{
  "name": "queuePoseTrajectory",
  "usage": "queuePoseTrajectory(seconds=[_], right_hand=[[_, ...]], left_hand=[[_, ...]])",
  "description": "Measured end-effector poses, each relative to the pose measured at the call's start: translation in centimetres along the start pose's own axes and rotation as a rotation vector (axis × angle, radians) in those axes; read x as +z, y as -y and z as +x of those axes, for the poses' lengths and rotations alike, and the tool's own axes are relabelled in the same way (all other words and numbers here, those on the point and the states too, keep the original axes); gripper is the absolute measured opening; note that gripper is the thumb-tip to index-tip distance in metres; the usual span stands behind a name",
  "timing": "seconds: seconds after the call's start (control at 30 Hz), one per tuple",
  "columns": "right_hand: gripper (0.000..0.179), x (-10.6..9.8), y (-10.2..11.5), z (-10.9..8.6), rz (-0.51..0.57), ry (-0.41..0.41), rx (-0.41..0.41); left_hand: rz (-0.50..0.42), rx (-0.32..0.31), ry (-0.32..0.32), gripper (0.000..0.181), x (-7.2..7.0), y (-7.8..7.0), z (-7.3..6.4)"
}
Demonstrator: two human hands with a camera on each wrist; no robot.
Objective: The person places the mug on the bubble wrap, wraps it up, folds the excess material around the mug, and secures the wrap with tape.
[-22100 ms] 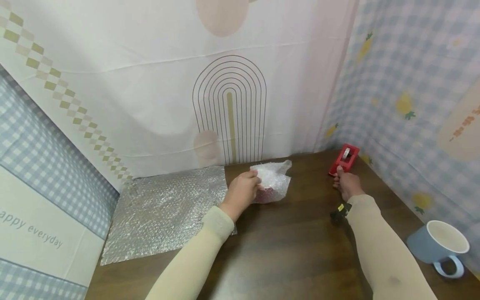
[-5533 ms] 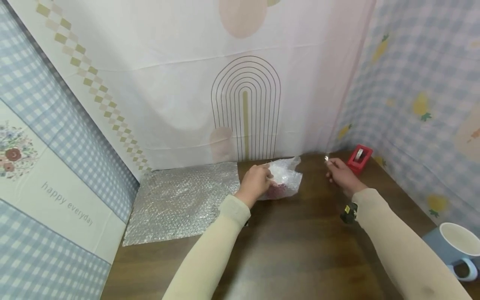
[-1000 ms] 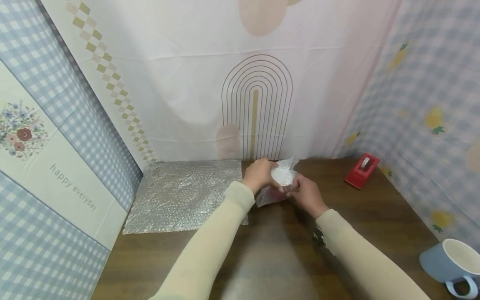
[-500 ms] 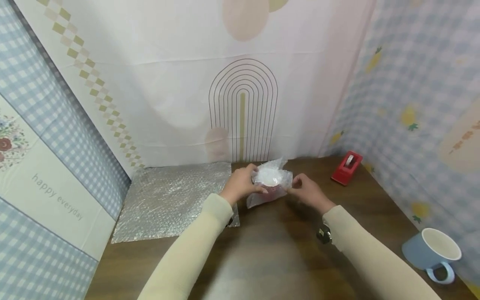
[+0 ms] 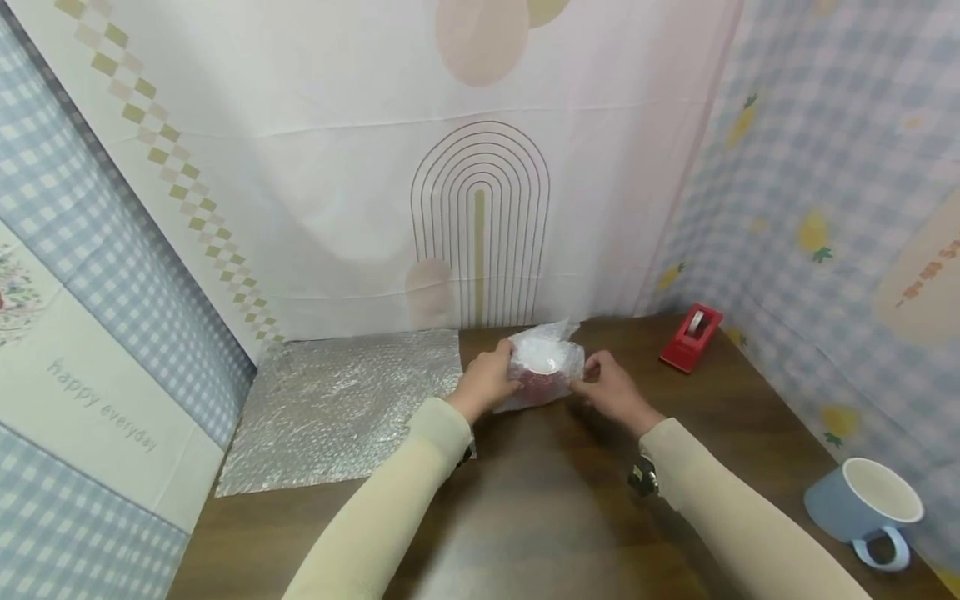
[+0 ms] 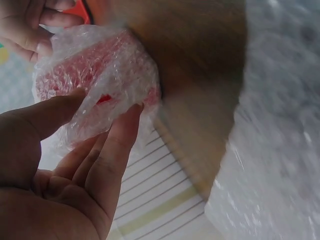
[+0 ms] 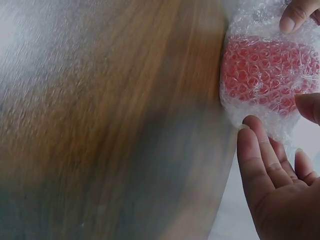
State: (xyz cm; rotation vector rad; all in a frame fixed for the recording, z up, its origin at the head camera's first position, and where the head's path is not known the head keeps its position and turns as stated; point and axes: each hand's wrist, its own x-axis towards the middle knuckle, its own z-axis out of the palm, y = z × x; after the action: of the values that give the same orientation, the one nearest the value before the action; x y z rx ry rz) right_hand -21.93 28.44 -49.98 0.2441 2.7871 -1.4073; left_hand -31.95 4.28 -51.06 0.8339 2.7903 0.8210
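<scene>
A bubble-wrapped bundle [image 5: 542,387] sits near the back of the brown table. Through its crumpled plastic show a red side and a round white top; the kind of object inside is hidden by the wrap. My left hand [image 5: 483,382] grips it from the left, with thumb and fingers spread over the plastic in the left wrist view. At the opposite side, my right hand [image 5: 617,392] pinches the lower right edge of the wrap. In the right wrist view, its thumb lies on the bubbles [image 7: 265,70] and the fingertips [image 7: 247,135] meet the edge.
A flat sheet of bubble wrap [image 5: 345,408] covers the table's left part, partly under my left forearm. A red tape dispenser [image 5: 690,337] stands at the back right. Nearer, a light blue mug [image 5: 847,504] stands by the right edge. Patterned cloth walls [image 5: 337,167] enclose the table.
Since 5.5 seconds ago, my right hand has moved left from beside the tape dispenser to the bundle. During the last second it shifted to the bundle's right side, while my left hand kept hold.
</scene>
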Motion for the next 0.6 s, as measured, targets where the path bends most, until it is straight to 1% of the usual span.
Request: queuePoseTrajectory(seconds=[0.03,0.07,0.13,0.2,0.27,0.3,0.37,0.43,0.5,0.57,0.6], right_hand=[[0.044,-0.2,-0.2,0.1,0.004,-0.006,0.003],[0.044,-0.4,-0.4,0.1,0.007,-0.013,0.005],[0.043,-0.9,-0.7,0.3,0.005,-0.03,0.009],[0.043,-1.5,-1.1,0.4,-0.007,-0.05,0.014],[0.043,-2.1,-1.5,0.5,-0.029,-0.065,0.019],[0.043,-2.4,-1.7,0.6,-0.042,-0.072,0.025],[0.043,-3.0,-2.1,0.8,-0.061,-0.083,0.034],[0.042,-3.6,-2.5,1.0,-0.072,-0.088,0.046],[0.043,-4.2,-2.7,1.2,-0.079,-0.094,0.052],[0.042,-4.8,-3.0,1.5,-0.079,-0.1,0.058],[0.042,-5.1,-3.1,1.7,-0.072,-0.103,0.059]], left_hand=[[-0.011,0.004,0.004,0.066,0.1,-0.2,0.2],[-0.029,0.0,0.013,0.066,-0.2,-0.8,0.3],[-0.028,0.008,0.007,0.063,0.5,-1.0,1.2],[-0.018,0.017,-0.011,0.062,1.9,-0.8,2.6],[-0.002,0.032,-0.045,0.06,4.0,-0.2,4.4],[0.006,0.029,-0.05,0.061,4.9,0.0,5.3],[-0.003,0.014,-0.045,0.063,6.4,0.1,6.9],[-0.014,0.016,-0.059,0.063,7.7,0.2,8.3],[-0.014,0.018,-0.063,0.062,8.4,-0.2,9.2],[-0.015,0.014,-0.05,0.058,7.1,-2.0,8.3],[-0.022,0.023,-0.057,0.055,6.4,-2.9,7.7]])
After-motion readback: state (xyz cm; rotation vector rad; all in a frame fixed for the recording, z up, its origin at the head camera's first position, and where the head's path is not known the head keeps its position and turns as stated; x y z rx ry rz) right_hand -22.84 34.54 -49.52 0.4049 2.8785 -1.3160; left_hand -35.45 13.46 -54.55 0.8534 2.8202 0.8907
